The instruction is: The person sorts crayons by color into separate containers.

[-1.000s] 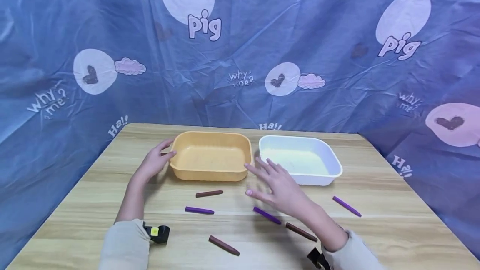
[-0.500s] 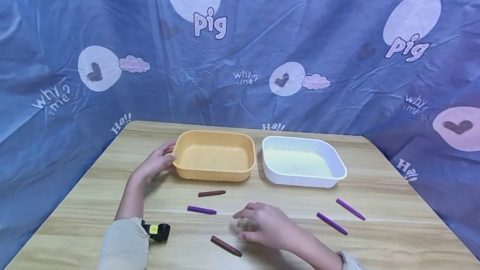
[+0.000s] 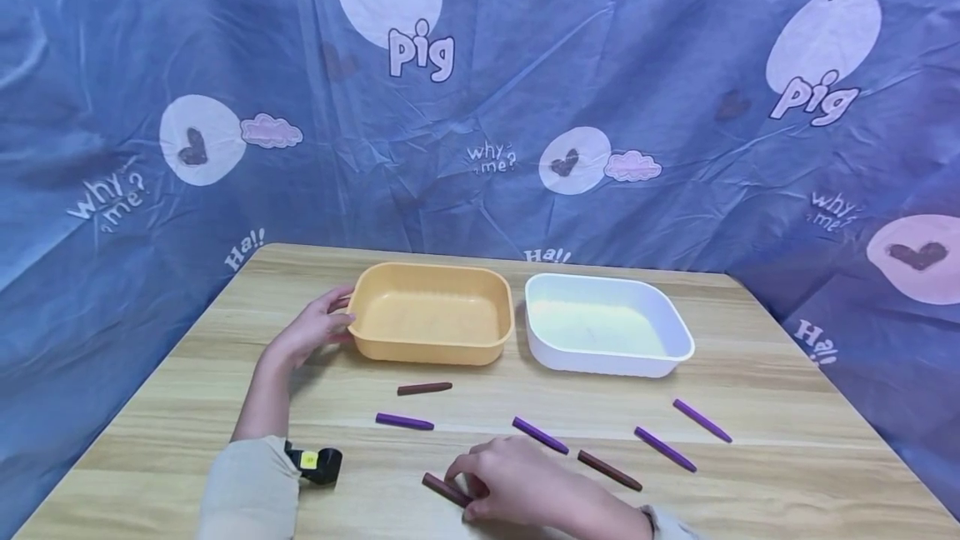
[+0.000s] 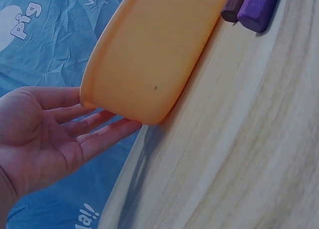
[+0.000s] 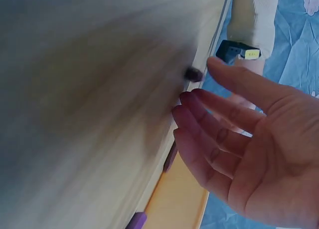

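"Why's the left hand there?"
"Straight fingers against the orange tray, probably steadying it."
"And the right hand?"
"Thumb and fingers slightly apart around the near brown crayon on the tabletop (the wrist view blurs it, so I can't tell whether they touch)."
"Anything in the way?"
"A purple crayon and the far brown crayon lie between it and the orange tray, flat enough to hinder little. The white tray sits just beside."
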The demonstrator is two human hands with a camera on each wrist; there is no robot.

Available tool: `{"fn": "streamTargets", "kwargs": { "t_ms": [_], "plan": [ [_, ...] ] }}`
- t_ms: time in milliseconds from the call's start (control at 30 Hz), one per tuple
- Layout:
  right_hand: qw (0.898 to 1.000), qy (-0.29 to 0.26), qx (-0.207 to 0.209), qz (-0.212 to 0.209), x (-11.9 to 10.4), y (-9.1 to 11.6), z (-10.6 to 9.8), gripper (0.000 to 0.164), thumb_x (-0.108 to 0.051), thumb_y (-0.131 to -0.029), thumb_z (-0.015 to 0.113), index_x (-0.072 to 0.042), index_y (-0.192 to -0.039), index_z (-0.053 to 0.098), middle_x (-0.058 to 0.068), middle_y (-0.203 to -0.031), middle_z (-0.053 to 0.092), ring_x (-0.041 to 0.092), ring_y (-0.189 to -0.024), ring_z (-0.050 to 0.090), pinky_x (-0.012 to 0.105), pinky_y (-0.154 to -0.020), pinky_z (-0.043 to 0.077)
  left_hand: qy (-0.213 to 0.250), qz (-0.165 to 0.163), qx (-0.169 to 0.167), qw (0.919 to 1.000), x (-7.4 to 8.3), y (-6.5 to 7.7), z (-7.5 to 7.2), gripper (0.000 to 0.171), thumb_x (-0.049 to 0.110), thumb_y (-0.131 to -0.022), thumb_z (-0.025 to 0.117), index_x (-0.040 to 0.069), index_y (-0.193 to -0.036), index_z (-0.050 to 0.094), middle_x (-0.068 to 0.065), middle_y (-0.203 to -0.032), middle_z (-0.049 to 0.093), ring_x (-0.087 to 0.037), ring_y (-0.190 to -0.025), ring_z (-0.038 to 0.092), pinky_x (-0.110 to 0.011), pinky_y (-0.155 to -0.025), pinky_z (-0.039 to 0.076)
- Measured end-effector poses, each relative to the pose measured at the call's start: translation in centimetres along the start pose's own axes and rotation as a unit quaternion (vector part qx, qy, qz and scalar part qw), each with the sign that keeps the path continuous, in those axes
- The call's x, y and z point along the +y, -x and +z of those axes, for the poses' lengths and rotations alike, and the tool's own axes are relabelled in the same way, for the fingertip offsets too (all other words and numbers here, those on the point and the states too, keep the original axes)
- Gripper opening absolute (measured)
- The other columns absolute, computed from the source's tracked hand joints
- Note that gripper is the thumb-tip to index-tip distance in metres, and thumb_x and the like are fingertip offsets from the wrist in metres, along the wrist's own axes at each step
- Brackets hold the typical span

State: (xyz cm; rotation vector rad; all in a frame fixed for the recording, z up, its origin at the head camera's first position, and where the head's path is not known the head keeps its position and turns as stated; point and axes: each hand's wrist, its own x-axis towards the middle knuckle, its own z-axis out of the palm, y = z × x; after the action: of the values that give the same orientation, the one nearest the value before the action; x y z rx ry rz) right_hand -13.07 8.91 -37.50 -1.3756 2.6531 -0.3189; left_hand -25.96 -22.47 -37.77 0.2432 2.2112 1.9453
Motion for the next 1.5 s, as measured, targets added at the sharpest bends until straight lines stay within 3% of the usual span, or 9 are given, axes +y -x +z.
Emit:
{"fn": "streamTargets", "kwargs": {
  "t_ms": [300, 600, 1133, 1500],
  "plan": [
    [1.000, -0.018, 0.013, -0.014, 0.1, -0.2, 0.3, 0.031, -0.005, -0.069, 0.074, -0.021, -0.095, 0.068, -0.018, -0.065, 0.041, -0.003, -0.057, 0.038, 0.009, -0.051, 0.032, 0.001, 0.001, -0.003, 1.0000, 0.1, -0.1, 0.0, 0.061, -0.006, -0.091, 0.039, -0.010, -0.142, 0.005, -0.035, -0.141, 0.015, -0.048, -0.123, 0.030, -0.049, -0.091, 0.043],
    [0.999, -0.015, 0.039, 0.002, 0.4, 0.0, 0.2, 0.028, -0.005, -0.070, 0.072, -0.023, -0.090, 0.072, -0.017, -0.065, 0.041, -0.005, -0.057, 0.038, 0.008, -0.051, 0.031, 0.002, 0.002, -0.007, 1.0000, 0.1, -0.2, -0.1, 0.062, -0.007, -0.090, 0.039, -0.011, -0.141, 0.004, -0.035, -0.141, 0.015, -0.049, -0.122, 0.029, -0.048, -0.090, 0.044],
    [0.991, -0.097, 0.087, 0.025, 1.9, 0.0, -1.6, 0.031, 0.003, -0.074, 0.068, -0.015, -0.098, 0.074, -0.011, -0.075, 0.055, -0.001, -0.066, 0.046, 0.013, -0.056, 0.042, 0.007, 0.001, -0.009, 0.9999, 0.1, -0.2, -0.2, 0.062, -0.007, -0.091, 0.039, -0.010, -0.142, 0.003, -0.035, -0.141, 0.013, -0.049, -0.123, 0.029, -0.047, -0.090, 0.045],
    [0.988, -0.066, 0.136, 0.010, 3.0, -0.9, -3.0, 0.032, 0.006, -0.072, 0.066, -0.013, -0.098, 0.074, -0.006, -0.076, 0.056, 0.004, -0.066, 0.047, 0.013, -0.056, 0.041, 0.011, -0.001, -0.010, 0.9999, -0.1, 0.0, -0.2, 0.062, -0.006, -0.091, 0.039, -0.009, -0.142, 0.003, -0.034, -0.142, 0.013, -0.049, -0.123, 0.029, -0.048, -0.091, 0.043]
  ]
}}
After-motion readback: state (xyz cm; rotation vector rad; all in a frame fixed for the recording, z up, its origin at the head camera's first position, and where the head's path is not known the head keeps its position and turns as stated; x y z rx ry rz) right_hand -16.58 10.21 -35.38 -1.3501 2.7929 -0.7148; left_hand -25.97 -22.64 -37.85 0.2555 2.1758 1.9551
